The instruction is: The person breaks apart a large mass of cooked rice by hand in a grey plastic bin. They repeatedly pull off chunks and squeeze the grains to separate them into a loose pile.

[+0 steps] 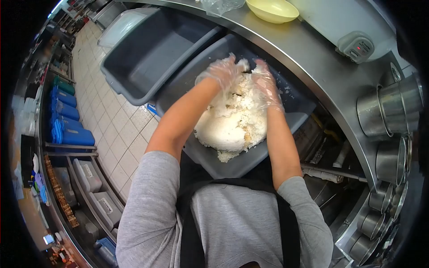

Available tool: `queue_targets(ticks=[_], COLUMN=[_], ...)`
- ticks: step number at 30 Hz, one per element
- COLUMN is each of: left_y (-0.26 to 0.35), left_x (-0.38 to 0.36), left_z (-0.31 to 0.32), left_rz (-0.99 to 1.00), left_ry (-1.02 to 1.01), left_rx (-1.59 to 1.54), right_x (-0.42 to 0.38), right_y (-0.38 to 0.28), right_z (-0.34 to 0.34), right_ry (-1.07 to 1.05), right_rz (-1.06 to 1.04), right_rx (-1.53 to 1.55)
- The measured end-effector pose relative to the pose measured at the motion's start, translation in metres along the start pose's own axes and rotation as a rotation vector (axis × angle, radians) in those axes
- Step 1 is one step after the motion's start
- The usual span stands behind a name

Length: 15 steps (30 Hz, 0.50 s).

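Observation:
A large mound of cooked white rice [223,127] sits in a grey plastic tub [178,96], smooth on the near side and broken up at the far end, with some yellowish-brown patches. Both my hands wear clear plastic gloves. My left hand [221,71] is at the far left of the mound, its fingers blurred by motion beside a loose clump of rice. Against the far right side of the rice lies my right hand [267,87], fingers stretched forward. Loose grains stick to the tub wall beyond it.
Left of the tub stands a second grey tub [149,49]. A steel counter [308,53] curves along the right, bearing a yellow bowl [273,10] and a white appliance [357,47] with a red light. Steel pots [375,111] line the far right. Blue bins [71,129] stand beyond the tiled floor.

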<state>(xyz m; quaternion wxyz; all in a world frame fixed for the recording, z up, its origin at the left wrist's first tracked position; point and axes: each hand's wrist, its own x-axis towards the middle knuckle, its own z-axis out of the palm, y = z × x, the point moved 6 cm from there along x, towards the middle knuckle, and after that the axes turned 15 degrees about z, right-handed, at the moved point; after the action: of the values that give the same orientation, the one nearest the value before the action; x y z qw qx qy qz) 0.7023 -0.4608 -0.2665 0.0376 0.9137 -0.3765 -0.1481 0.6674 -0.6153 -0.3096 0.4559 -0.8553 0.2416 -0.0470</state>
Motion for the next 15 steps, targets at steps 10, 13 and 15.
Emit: queue_targets(ticks=[10, 13, 15], left_y=[-0.025, -0.007, 0.001], left_x=[-0.083, -0.080, -0.073], left_z=[0.080, 0.082, 0.078], left_rz=[0.339, 0.138, 0.008], left_ry=[-0.176, -0.209, -0.218], left_rx=[-0.176, -0.398, -0.538], right_x=[-0.024, -0.004, 0.001], right_y=[-0.016, 0.006, 0.014], right_z=[0.001, 0.030, 0.036], right_ry=[-0.170, -0.214, -0.207], right_rz=[-0.063, -0.041, -0.065], right_rx=[-0.134, -0.381, -0.454])
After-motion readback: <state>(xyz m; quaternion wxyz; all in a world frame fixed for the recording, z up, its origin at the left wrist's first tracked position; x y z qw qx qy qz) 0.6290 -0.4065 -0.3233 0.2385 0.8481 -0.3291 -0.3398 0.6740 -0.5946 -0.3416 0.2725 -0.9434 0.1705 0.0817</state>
